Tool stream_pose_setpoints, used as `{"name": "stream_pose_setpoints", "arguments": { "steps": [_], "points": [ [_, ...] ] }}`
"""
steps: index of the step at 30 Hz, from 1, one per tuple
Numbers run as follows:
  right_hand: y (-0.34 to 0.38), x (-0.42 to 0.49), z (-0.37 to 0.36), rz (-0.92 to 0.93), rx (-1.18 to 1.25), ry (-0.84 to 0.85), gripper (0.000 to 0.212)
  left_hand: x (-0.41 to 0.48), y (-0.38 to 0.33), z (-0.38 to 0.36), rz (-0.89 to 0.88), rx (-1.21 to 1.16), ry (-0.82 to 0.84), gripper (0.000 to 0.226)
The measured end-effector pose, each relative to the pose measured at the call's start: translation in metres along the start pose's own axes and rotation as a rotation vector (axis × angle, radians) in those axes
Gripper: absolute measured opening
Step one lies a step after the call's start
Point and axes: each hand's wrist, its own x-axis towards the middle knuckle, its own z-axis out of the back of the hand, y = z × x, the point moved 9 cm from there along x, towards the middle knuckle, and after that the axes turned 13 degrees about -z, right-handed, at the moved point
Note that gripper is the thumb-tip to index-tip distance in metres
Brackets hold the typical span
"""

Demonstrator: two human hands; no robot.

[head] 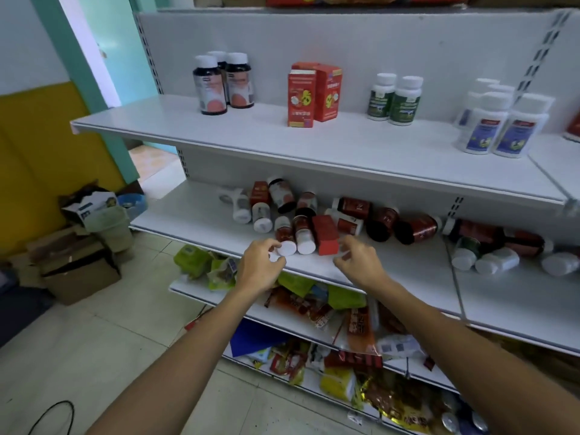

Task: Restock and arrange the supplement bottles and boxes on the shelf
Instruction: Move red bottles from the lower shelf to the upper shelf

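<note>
Roughly at centre frame, both bare arms reached to the front edge of the middle white metal shelf (pixel 188 215). Left hand (pixel 260 266): grip curled, thumb and fingertips pinching a small white round cap (pixel 276 258) right at the shelf lip. Whatever body belonged to it was hidden by the hand. Right hand (pixel 361 262): fingers bent inward and blurred; could not tell whether its grip held anything. It sat just beside a red cardboard box lying flat (pixel 326 235).

Between the hands lay two red-labelled bottles on their sides (pixel 303 233), white caps toward the camera, touching each other and the red box. Behind them was a loose heap of dark brown bottles with red labels (pixel 381 222), all toppled, with a few white ones mixed in. Further right on the same level lay toppled white plastic bottles (pixel 497 260).

Upper white shelf (pixel 314 142) held upright stock in separate groups, left to right:
- three dark bottles with white caps and pink labels (pixel 209 86)
- two upright red boxes (pixel 301 98), touching
- two white bottles with green labels (pixel 405 102)
- a cluster of white bottles with blue labels (pixel 483 124)

Lower shelves carried jumbled snack packets (pixel 314 306). Brown cardboard cartons (pixel 78 271) stood on the pale tiled floor (pixel 110 340) at left.
</note>
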Motion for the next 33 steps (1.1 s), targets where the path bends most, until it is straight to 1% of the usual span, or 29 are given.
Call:
{"name": "stream_pose_setpoints", "arguments": {
  "steps": [5,8,10,12,14,16,17,20,22,24,25,26,28,30,33],
  "points": [
    [0.024,0.065,-0.042,-0.054,-0.034,0.023,0.031,0.057,0.042,-0.022,0.02,-0.036,0.069,0.029],
    [0.032,0.094,-0.069,-0.081,-0.084,0.063,0.035,0.087,0.059,-0.042,0.025,-0.073,0.114,0.031],
    [0.032,0.107,-0.085,-0.067,-0.19,0.065,0.039,0.104,0.073,-0.059,0.078,-0.092,0.166,0.04],
    [0.034,0.117,-0.092,-0.044,-0.354,0.046,0.043,0.113,0.09,-0.073,0.173,-0.084,0.236,0.059],
    [0.035,0.124,-0.093,-0.073,-0.447,0.048,0.047,0.118,0.101,-0.084,0.243,-0.045,0.314,0.067],
    [0.036,0.126,-0.095,-0.135,-0.522,0.067,0.057,0.124,0.105,-0.093,0.27,-0.092,0.368,0.062],
    [0.038,0.126,-0.096,-0.146,-0.567,0.052,0.056,0.127,0.108,-0.096,0.294,-0.148,0.383,0.059],
    [0.046,0.124,-0.1,-0.156,-0.675,0.001,0.048,0.127,0.117,-0.102,0.402,-0.289,0.436,0.061],
    [0.046,0.123,-0.104,-0.198,-0.704,0.007,0.048,0.126,0.119,-0.102,0.407,-0.327,0.46,0.049],
    [0.044,0.122,-0.104,-0.227,-0.658,0.001,0.047,0.122,0.119,-0.097,0.402,-0.363,0.46,0.03],
    [0.042,0.121,-0.103,-0.252,-0.585,0.013,0.048,0.118,0.12,-0.093,0.413,-0.389,0.458,0.025],
    [0.039,0.12,-0.101,-0.278,-0.499,0.032,0.052,0.114,0.121,-0.091,0.436,-0.442,0.456,0.023],
    [0.036,0.117,-0.096,-0.308,-0.36,0.055,0.063,0.103,0.118,-0.088,0.518,-0.65,0.462,0.02],
    [0.037,0.113,-0.084,-0.309,-0.276,0.004,0.067,0.091,0.107,-0.084,0.58,-0.872,0.47,0.015],
    [0.034,0.104,-0.065,-0.347,-0.148,-0.088,0.069,0.079,0.094,-0.074,0.594,-1.018,0.467,0.013]
  ]
}}
